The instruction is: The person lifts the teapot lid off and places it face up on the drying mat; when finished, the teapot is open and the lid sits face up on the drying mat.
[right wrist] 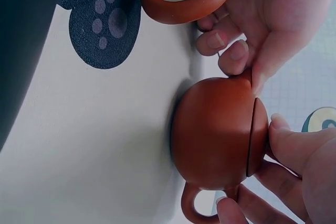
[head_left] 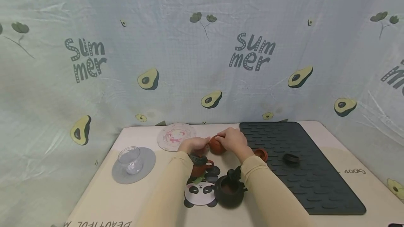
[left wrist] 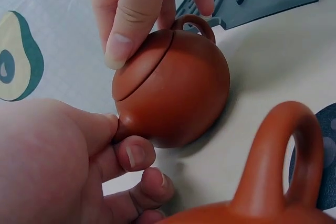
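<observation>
A small reddish-brown clay teapot [head_left: 216,146] stands at the middle back of the table, its lid [left wrist: 140,74] seated on top. Thumb and index finger of my left hand [head_left: 196,144] pinch the spout [left wrist: 125,124]. From the other side my right hand [head_left: 234,140] grips the lid, thumb and fingers around its top; one fingertip is near the loop handle [right wrist: 195,211]. Nearer to me, by my left forearm, sits another red clay pot [head_left: 198,171] with a dark piece [head_left: 199,159] on top. A black teapot [head_left: 229,197], open at the top, stands beside my right forearm.
A dark ridged mat [head_left: 315,185] covers the right side, bearing a black lid [head_left: 291,158] and, at its left edge, a small round red clay piece [head_left: 261,154]. At left, a clear glass cup [head_left: 130,162] stands on a grey coaster [head_left: 148,164]. A pink-patterned plate [head_left: 164,139] lies behind.
</observation>
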